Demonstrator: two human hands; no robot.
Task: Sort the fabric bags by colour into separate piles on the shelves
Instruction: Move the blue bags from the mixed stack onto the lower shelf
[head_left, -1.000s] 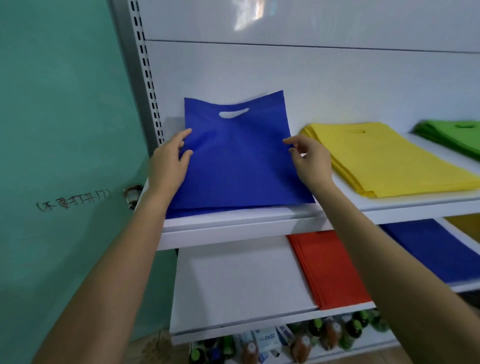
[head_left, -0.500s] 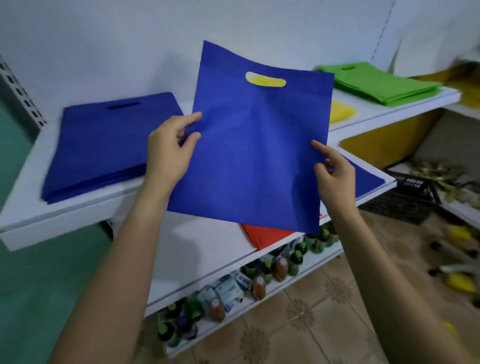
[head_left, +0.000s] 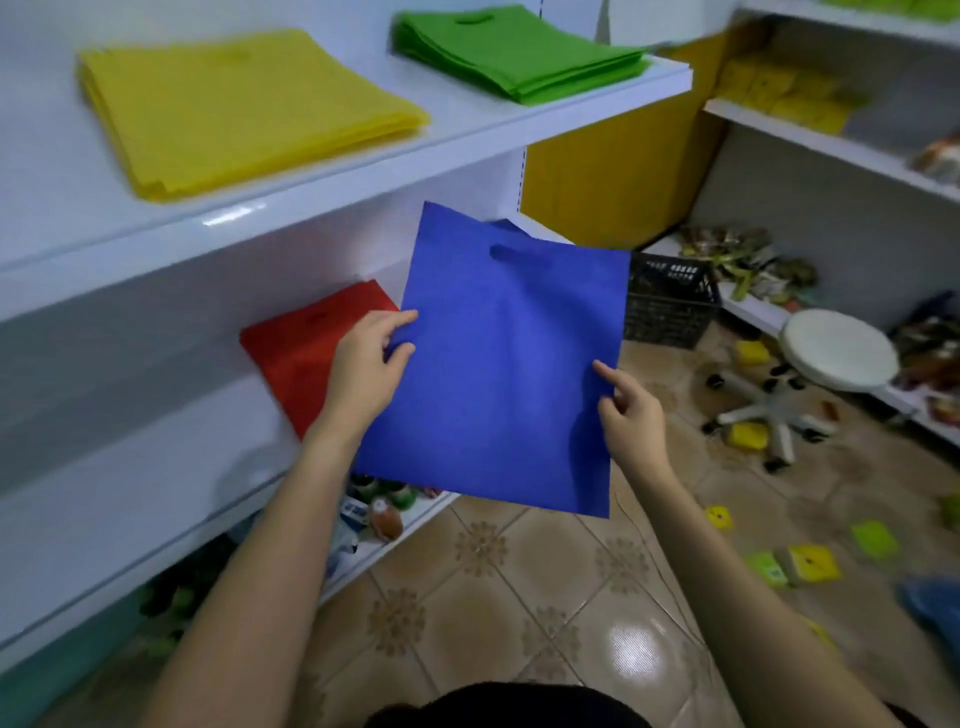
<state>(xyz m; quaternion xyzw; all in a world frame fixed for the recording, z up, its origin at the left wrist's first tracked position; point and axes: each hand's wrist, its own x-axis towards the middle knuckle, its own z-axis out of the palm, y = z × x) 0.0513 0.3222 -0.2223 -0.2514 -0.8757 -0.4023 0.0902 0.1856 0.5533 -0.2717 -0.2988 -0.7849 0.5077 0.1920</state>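
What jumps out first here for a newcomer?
The flat blue fabric bag with a cut-out handle is held up mid-frame, pinched at its side edges by the left hand and the right hand. Behind it, a stack of yellow fabric bags and a stack of green fabric bags lie on the upper white shelf, with red fabric bags on the shelf below.

Red bags (head_left: 291, 353) partly behind blue bag (head_left: 498, 364), bottom-shelf bottles (head_left: 385, 520) blurred

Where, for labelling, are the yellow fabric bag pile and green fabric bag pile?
yellow fabric bag pile (head_left: 249, 106): head view, top bag's middle.
green fabric bag pile (head_left: 519, 54): head view, top bag's middle.
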